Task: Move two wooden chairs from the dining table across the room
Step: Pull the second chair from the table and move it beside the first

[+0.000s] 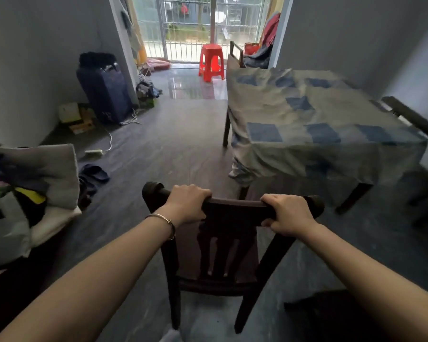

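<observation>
A dark wooden chair (223, 245) stands right in front of me, its back towards me. My left hand (187, 203) grips the left part of its top rail; a thin bracelet is on that wrist. My right hand (288, 213) grips the right part of the same rail. The chair sits just off the near left corner of the dining table (307, 124), which is covered by a beige cloth with blue squares. The back of a second dark wooden chair (415, 117) shows at the table's right side. A third chair back (236, 51) shows behind the table's far end.
A red plastic stool (211, 62) stands by the barred balcony door. Along the left wall are a dark suitcase (104, 92), boxes, a white power strip (93, 151) with its cord, and slippers (94, 172). A pile of clothes and cushions (32, 193) lies at the left.
</observation>
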Motion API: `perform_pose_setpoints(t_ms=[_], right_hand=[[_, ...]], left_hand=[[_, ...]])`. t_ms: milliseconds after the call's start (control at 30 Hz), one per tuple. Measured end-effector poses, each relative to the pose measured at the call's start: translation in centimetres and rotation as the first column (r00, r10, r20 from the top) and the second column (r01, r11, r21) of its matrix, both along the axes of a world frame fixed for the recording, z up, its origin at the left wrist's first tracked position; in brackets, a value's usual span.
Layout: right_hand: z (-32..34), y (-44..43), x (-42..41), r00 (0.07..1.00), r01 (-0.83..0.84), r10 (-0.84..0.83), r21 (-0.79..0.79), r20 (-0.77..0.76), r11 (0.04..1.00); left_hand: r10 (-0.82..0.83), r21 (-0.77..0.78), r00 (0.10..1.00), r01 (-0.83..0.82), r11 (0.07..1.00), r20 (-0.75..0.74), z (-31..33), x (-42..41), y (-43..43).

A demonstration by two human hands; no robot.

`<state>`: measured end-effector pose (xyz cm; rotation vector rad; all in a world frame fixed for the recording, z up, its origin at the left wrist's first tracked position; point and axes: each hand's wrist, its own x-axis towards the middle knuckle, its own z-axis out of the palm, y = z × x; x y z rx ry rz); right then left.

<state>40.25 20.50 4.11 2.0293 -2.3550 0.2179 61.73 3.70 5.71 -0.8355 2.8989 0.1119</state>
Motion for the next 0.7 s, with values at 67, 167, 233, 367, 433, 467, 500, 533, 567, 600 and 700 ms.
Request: perform_pose_setpoints(t_ms=[67,167,233,367,433,467,500,533,567,600,700], right_hand=[[0.2,3.6,-1.0,0.999,-0.037,0.037,0.001,-0.009,0.999],[0.7,9.3,-2.1,0.996,-0.082,0.083,0.013,-0.046,0.997],[0.8,12.3,-2.8,0.991,-0.108,0.108,0.006,-0.079,0.994],[0.8,18.8,-3.0,0.984,-0.133,0.13,-0.018,-0.122,0.991],[0.6,22.5,-2.8,0.983,-0.13,0.127,-0.017,-0.13,0.991],[0.6,24.0,-2.8,0.983,-0.131,0.127,-0.027,-0.13,0.991],[0.3,25.7,-2.8,0.984,-0.132,0.128,-0.024,-0.126,0.991],[0.0,27.2,-2.9,0.983,-0.137,0.133,-0.021,-0.129,0.99],[-0.2,28.6,-3.0,0.981,-0.146,0.14,-0.036,-0.136,0.989],[-0.3,29.8,-3.2,0.98,-0.15,0.143,-0.041,-0.14,0.988],[-1.0,33.0,-3.5,0.979,-0.178,0.174,-0.029,-0.109,0.984]], left_hand=[[0.032,-0.005,0.999,-0.032,0.999,-0.008,-0.3,-0.5,4.3],[0.062,0.028,0.998,-0.062,0.998,-0.015,-0.5,-0.9,11.0],[0.086,0.033,0.996,-0.085,0.996,-0.023,-0.8,-1.1,14.7],[0.103,0.025,0.994,-0.102,0.995,-0.048,-0.9,-1.1,21.8],[0.099,0.011,0.993,-0.099,0.995,-0.06,-0.9,-1.1,25.3],[0.094,0.015,0.993,-0.093,0.996,-0.072,-0.9,-1.1,26.8],[0.096,0.029,0.992,-0.094,0.995,-0.076,-1.1,-1.0,28.6],[0.106,0.039,0.991,-0.104,0.994,-0.078,-1.3,-0.9,30.2],[0.118,0.039,0.989,-0.115,0.993,-0.087,-1.5,-0.8,31.7],[0.123,0.03,0.988,-0.121,0.992,-0.094,-1.5,-0.8,33.2],[0.15,0.041,0.984,-0.147,0.988,-0.093,-2.0,-0.7,37.2]])
